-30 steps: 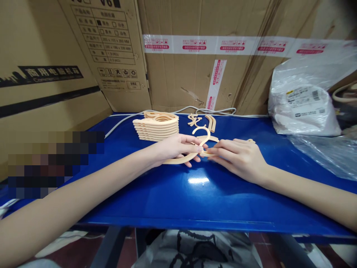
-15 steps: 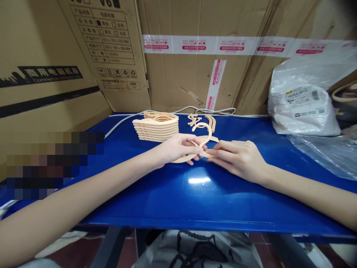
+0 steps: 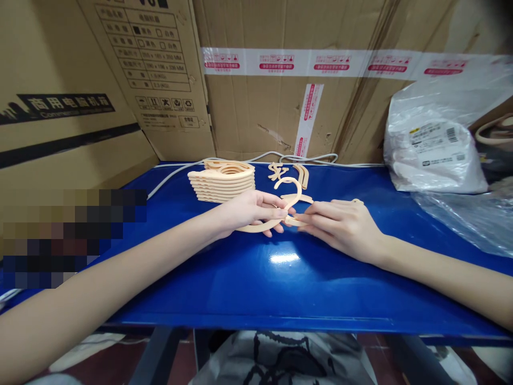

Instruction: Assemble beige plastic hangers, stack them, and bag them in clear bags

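Note:
My left hand [image 3: 245, 212] is closed on a cream plastic hanger [image 3: 298, 191], thumb on top at the base of its hook. The hook curves up beyond my fingertips, and part of the hanger body shows below the palm. My right hand [image 3: 347, 229] pinches a short cream hanger arm [image 3: 294, 220], its end close against the hanger by my left thumb. My fingers hide the joint, so whether the two are locked together cannot be made out. Just behind my hands, another loose cream arm piece [image 3: 305, 198] lies on the blue tabletop [image 3: 240, 289].
A stack of cream hangers [image 3: 222, 184] stands behind my left hand. Loose hook pieces [image 3: 277, 171] and curved arms [image 3: 304, 177] lie at the back by a white cable [image 3: 176, 176]. Cardboard boxes [image 3: 256, 117] wall the back and left; a plastic-wrapped package [image 3: 435, 155] sits right.
Both hands keep their hold and have barely moved. The whole view has shifted slightly, with things sitting a little further left.

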Motion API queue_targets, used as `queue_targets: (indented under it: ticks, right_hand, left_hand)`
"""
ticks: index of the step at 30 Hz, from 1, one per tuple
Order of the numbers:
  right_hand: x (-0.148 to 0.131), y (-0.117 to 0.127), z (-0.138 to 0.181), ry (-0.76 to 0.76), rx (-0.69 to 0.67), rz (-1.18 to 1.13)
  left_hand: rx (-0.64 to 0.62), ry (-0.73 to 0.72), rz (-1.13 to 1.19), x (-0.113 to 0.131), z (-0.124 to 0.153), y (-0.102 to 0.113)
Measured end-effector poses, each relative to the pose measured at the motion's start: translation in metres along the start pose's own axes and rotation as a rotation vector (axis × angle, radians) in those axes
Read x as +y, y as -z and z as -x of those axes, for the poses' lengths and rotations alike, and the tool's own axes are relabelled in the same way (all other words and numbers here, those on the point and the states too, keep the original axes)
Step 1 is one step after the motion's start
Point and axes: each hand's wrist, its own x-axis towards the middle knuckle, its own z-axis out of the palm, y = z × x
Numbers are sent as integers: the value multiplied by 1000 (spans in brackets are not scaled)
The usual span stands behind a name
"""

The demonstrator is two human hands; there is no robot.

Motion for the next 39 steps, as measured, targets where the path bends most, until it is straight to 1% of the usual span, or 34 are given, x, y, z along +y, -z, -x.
queue_targets:
  ticks: [3, 6, 12, 18, 23, 27, 33, 39]
  right_hand:
    - [0, 0, 0, -3, 0, -11]
    - [1, 1, 0, -2, -7, -5]
    - [6, 4, 0, 10, -17, 22]
    - [3, 1, 3, -20, -27, -21]
    - [1, -1, 4, -65, -72, -55]
    - [3, -2, 4, -105, -113, -86]
    - [2, -1, 3, -101, -63, -39]
    - [-1, 0, 1, -31, -34, 10]
  left_hand:
    - [-31, -14, -5, 1, 1, 1]
    - [-41, 3, -20, 3, 3, -1]
    - [-20, 37, -36, 8, 6, -6]
    - [-2, -20, -27, 4, 3, 0]
    - [15, -22, 21, -3, -1, 4]
    - [37, 5, -18, -3, 0, 3]
    - [37, 26, -18, 5, 4, -5]
    - [18, -20, -84, 4, 3, -6]
